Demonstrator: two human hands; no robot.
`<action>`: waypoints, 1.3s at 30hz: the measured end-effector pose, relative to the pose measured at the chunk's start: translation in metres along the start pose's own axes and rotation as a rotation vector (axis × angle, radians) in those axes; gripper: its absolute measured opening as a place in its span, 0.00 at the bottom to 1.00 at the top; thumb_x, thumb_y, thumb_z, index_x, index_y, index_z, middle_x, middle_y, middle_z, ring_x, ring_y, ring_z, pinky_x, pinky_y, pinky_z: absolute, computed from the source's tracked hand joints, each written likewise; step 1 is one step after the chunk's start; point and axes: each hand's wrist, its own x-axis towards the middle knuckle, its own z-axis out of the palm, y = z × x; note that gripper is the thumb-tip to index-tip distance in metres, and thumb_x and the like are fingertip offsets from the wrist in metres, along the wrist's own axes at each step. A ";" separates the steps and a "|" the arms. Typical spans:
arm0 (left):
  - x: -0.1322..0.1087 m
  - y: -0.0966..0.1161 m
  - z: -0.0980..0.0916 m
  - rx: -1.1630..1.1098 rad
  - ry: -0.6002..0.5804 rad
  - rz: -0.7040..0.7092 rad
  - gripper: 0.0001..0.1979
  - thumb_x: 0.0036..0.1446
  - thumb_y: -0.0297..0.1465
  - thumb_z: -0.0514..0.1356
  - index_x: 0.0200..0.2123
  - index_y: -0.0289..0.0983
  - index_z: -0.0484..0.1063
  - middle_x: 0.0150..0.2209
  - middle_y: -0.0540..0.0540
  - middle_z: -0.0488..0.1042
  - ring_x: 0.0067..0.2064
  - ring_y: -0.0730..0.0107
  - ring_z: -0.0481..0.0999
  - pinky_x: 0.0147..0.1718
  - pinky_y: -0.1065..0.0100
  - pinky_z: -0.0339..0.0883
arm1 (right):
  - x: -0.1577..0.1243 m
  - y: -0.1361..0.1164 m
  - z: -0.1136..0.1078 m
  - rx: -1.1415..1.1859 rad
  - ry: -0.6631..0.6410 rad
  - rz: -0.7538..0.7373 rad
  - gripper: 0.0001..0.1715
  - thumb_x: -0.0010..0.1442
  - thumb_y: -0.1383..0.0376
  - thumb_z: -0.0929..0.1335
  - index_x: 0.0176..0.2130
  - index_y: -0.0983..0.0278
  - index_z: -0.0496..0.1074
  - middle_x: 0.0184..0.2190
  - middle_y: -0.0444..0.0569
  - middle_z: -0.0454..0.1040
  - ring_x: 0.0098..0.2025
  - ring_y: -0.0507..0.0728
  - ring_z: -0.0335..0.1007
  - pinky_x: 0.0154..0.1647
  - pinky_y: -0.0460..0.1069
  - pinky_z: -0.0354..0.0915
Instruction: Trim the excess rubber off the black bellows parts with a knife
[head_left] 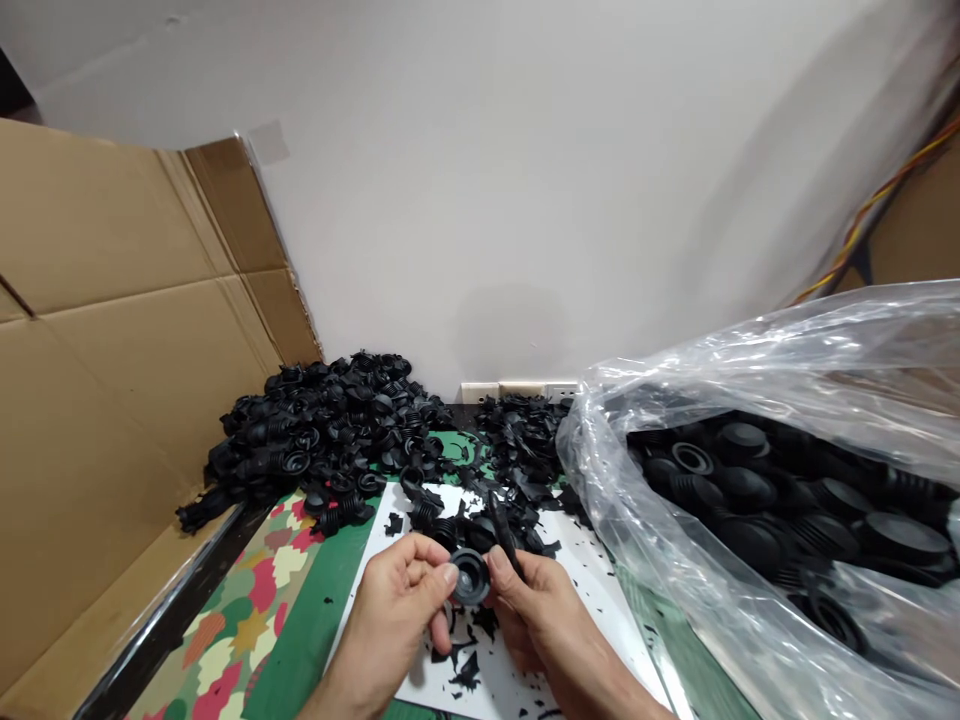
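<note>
Between my hands is a round black rubber part (471, 577), its stepped ring opening turned up toward me. My left hand (401, 610) pinches its left edge between thumb and fingers. On the other side, my right hand (536, 610) is closed around a slim black tool (505, 535) that points up and away, and its thumb tip touches the part's right edge. The tool's working end is hard to make out against the black pieces behind it. Below both hands lies a white board (439, 690) strewn with black rubber scraps (466, 672).
A heap of ribbed black rubber parts (330, 430) rises at the back left beside a cardboard sheet (135, 300). Shredded black trimmings (523, 430) are piled near wall sockets (517, 392). To the right, a clear plastic bag (600, 440) holds more black rubber parts (750, 490).
</note>
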 end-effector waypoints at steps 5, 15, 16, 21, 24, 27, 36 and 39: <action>0.003 -0.008 0.008 0.040 0.168 0.060 0.09 0.51 0.38 0.58 0.29 0.39 0.62 0.11 0.56 0.68 0.14 0.75 0.63 0.16 0.75 0.52 | -0.002 0.002 0.001 -0.050 -0.019 -0.033 0.32 0.41 0.39 0.70 0.23 0.65 0.66 0.09 0.31 0.47 0.13 0.44 0.37 0.15 0.44 0.39; -0.001 -0.012 0.012 0.550 0.146 0.314 0.06 0.58 0.31 0.51 0.31 0.41 0.66 0.20 0.55 0.66 0.20 0.72 0.66 0.20 0.72 0.57 | 0.002 0.007 0.003 0.044 0.014 -0.091 0.29 0.41 0.42 0.71 0.23 0.65 0.66 0.11 0.33 0.50 0.14 0.46 0.43 0.16 0.44 0.45; -0.001 -0.011 0.012 0.599 0.150 0.331 0.07 0.59 0.31 0.51 0.31 0.41 0.67 0.20 0.54 0.67 0.20 0.72 0.66 0.20 0.71 0.57 | 0.001 0.006 0.003 0.041 0.023 -0.090 0.29 0.41 0.42 0.72 0.23 0.65 0.66 0.11 0.34 0.50 0.15 0.46 0.44 0.16 0.44 0.45; 0.001 0.000 0.007 0.808 0.162 0.455 0.08 0.57 0.29 0.55 0.30 0.41 0.73 0.29 0.49 0.74 0.29 0.67 0.73 0.28 0.68 0.62 | -0.007 -0.002 0.002 0.114 0.019 -0.022 0.27 0.41 0.45 0.73 0.23 0.64 0.64 0.13 0.33 0.49 0.15 0.45 0.39 0.16 0.44 0.43; 0.004 0.005 0.004 0.906 0.125 0.465 0.09 0.56 0.25 0.55 0.31 0.41 0.74 0.31 0.48 0.75 0.32 0.64 0.75 0.31 0.65 0.64 | -0.012 -0.008 0.003 0.136 -0.005 0.021 0.25 0.43 0.47 0.73 0.24 0.63 0.64 0.14 0.32 0.48 0.15 0.44 0.35 0.16 0.44 0.41; 0.003 0.008 0.004 0.996 0.083 0.477 0.10 0.57 0.23 0.54 0.30 0.40 0.74 0.32 0.47 0.74 0.33 0.63 0.74 0.32 0.63 0.64 | -0.013 -0.010 0.002 0.108 -0.030 0.013 0.24 0.43 0.48 0.73 0.23 0.63 0.64 0.13 0.32 0.47 0.15 0.44 0.35 0.16 0.44 0.44; 0.005 0.008 -0.001 1.230 -0.077 0.690 0.11 0.59 0.20 0.50 0.29 0.37 0.69 0.30 0.47 0.71 0.31 0.63 0.69 0.31 0.63 0.63 | -0.011 -0.012 0.003 -0.101 0.004 -0.145 0.24 0.46 0.46 0.70 0.22 0.64 0.66 0.14 0.38 0.54 0.20 0.51 0.53 0.22 0.46 0.54; 0.009 0.007 -0.003 1.294 -0.133 0.764 0.10 0.58 0.20 0.51 0.30 0.36 0.68 0.30 0.46 0.71 0.32 0.63 0.69 0.31 0.63 0.63 | -0.016 -0.016 0.003 -0.204 0.027 -0.177 0.22 0.49 0.48 0.69 0.23 0.65 0.67 0.16 0.41 0.60 0.22 0.52 0.56 0.23 0.46 0.56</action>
